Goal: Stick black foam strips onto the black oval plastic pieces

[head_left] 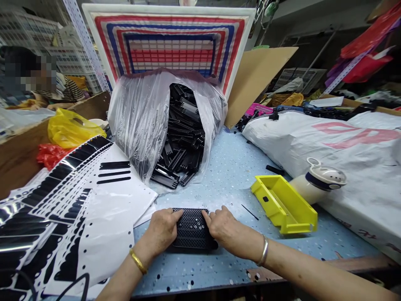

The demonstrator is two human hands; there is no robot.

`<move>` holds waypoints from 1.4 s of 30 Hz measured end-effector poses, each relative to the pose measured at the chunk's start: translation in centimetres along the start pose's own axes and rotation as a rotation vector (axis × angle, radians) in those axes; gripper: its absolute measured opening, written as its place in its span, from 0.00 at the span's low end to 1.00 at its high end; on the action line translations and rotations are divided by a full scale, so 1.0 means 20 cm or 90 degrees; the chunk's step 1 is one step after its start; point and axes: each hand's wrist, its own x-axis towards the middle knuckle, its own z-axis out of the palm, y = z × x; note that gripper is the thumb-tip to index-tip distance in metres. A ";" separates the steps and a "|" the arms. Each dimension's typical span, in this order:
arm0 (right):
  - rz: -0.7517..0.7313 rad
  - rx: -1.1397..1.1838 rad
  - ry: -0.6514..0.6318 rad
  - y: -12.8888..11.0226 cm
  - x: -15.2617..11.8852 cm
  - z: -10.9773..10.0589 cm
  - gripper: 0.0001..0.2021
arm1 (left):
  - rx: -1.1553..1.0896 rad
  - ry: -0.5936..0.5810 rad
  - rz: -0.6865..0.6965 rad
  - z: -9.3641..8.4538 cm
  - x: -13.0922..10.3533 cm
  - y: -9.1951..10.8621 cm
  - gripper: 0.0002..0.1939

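Observation:
A black rectangular plastic piece with a crosshatched surface (190,239) lies on the blue speckled table in front of me. Several small pale rings or dots show on its right half. My left hand (163,229) grips its left edge, thumb on the top near the far corner and the other fingers curled. On the opposite edge, my right hand (223,230) is closed in much the same way, a fingertip pressing near the far right corner. The undersides of both hands are hidden. White paper (152,214) lies just beyond the left hand.
A clear plastic bag (138,121) full of black plastic parts (181,138) spills from a tipped striped basket (232,54). Sticker sheets (106,221) cover the left. A yellow bin (266,200), a cup (313,182) and a white sack (354,167) stand right. Another person (67,88) is far left.

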 end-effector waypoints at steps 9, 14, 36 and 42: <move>0.057 0.076 0.017 0.01 -0.07 0.10 0.28 | -0.001 0.009 0.009 0.01 -0.01 0.00 0.25; 0.065 0.122 0.073 0.02 -0.07 0.19 0.30 | 0.038 0.001 0.024 0.01 -0.02 -0.01 0.28; 0.058 0.104 0.120 0.01 -0.06 0.23 0.27 | 0.166 -0.003 0.023 -0.02 -0.10 -0.13 0.33; 0.051 0.096 0.132 0.00 -0.06 0.25 0.29 | 0.190 -0.089 0.061 -0.04 -0.10 -0.05 0.32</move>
